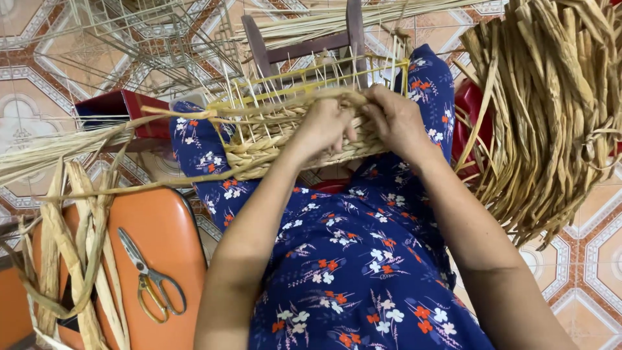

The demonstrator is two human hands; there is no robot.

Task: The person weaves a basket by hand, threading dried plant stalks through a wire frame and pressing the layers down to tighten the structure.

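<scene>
On the person's lap, the left hand (324,126) and right hand (395,120) both close around straw strands of a half-woven basket (272,139), scissors (149,279) lying on the orange stool (168,233) nearby.

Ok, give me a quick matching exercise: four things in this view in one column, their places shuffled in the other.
Things:
1. scissors
2. basket
3. straw bundle
4. red box

Places:
A. on the lap, under both hands
B. on the orange seat, lower left
C. on the tiled floor, upper left
D. hanging at the right edge

Pairs: 1-B, 2-A, 3-D, 4-C. The left hand and right hand both grip the basket's woven edge.
</scene>
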